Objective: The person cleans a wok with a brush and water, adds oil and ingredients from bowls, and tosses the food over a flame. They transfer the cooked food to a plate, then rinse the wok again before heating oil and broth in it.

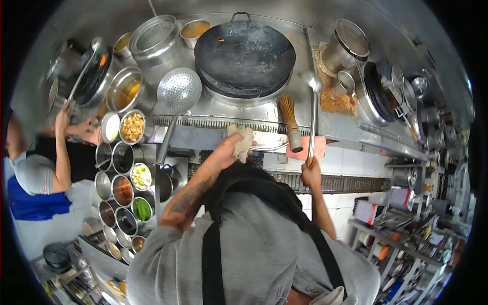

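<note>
My left hand [226, 150] is closed on a folded beige cloth [242, 142] at the front edge of the stove. Beyond it, a large dark wok [244, 58] rests on the burner with light steam over it; a small orange bit lies inside. My right hand [310, 172] grips the end of a long-handled ladle [312, 119], whose bowl points away from me over the steel stovetop. Between my hands lies a bamboo wok brush [289, 119], beside a pink cloth [319, 147]. A perforated skimmer [179, 91] lies left of the wok, its handle toward me.
Metal containers of ingredients, including peanuts [133, 127] and chopped greens [142, 209], stand at left. A lidded pot [155, 38] sits behind the skimmer. Another person [40, 168] works at far left with a ladle. More pots [346, 46] and stacked woks [376, 94] stand right.
</note>
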A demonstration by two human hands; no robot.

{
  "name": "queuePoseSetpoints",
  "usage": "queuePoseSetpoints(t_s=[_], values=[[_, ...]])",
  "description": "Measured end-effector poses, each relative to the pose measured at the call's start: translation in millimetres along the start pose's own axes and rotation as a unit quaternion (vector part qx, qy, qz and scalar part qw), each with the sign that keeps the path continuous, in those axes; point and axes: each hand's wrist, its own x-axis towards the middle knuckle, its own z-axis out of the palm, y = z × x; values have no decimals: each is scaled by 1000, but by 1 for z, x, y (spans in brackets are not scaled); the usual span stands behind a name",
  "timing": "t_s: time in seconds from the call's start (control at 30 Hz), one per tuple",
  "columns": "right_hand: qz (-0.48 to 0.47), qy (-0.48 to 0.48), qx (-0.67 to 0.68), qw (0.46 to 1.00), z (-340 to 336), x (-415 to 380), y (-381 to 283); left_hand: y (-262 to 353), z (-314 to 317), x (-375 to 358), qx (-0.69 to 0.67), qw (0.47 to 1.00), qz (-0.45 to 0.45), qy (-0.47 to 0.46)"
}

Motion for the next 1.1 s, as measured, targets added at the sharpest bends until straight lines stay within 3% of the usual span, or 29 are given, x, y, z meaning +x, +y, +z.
queuePoseSetpoints(t_s=[0.07, 0.17, 0.23, 0.3, 0.33, 0.4, 0.47, 0.53, 0.6, 0.67, 0.7, 0.77, 0.8, 0.83, 0.87, 0.9, 0.97, 1.0, 1.07, 1.1], values=[[11, -3, -64, 998, 4, -16, 12, -1, -10, 2, -6, 1000, -7, 9], [122, -70, -129, 982, 13, -20, 42, -4, -17, 4, -2, 999, -31, 16], [113, -19, -201, 973, 6, -3, 12, 5, -16, 10, -1, 1000, -26, 16], [-6, 132, -121, 984, 14, 38, -19, 8, -9, 10, 17, 999, -26, 9], [-89, 36, -189, 977, 21, 68, -21, 4, -17, 19, 7, 1000, -30, 3], [-168, -63, -256, 950, 32, 101, -39, 11, -10, 28, -5, 999, -29, 27], [-44, -137, -299, 943, 31, 101, -92, 20, -15, 47, -15, 999, -14, 42], [69, -213, -62, 973, 0, 120, -102, 44, -21, 69, -67, 997, -16, 41], [171, -181, 179, 952, -58, 109, -127, 68, -30, 94, -126, 991, -21, 46], [90, -152, 208, 962, -102, 94, -187, 86, -40, 124, -208, 977, -23, 46], [94, -150, 207, 962, -95, 96, -205, 92, -36, 135, -209, 977, -26, 45], [-154, 36, 65, 985, -71, 122, -238, 109, -24, 160, -218, 965, -39, 139], [-154, 39, 68, 985, -69, 145, -239, 105, -31, 184, -200, 963, -51, 172], [-282, -15, -143, 949, -70, 169, -238, 104, -26, 187, -197, 964, -51, 173], [-394, -70, -345, 849, -69, 186, -236, 104, -22, 187, -205, 956, -30, 207], [-396, -69, -340, 850, -73, 190, -257, 109, -15, 182, -211, 947, -6, 240], [-330, -154, -382, 849, -93, 207, -313, 104, -9, 179, -226, 943, 14, 244], [-333, -191, -389, 838, -94, 217, -331, 90, -15, 190, -167, 954, 46, 244], [-346, -351, -361, 792, -73, 243, -369, 82, -14, 193, -101, 961, 78, 245], [-414, -319, -324, 788, -44, 263, -374, 84, -6, 188, -110, 956, 78, 262]])
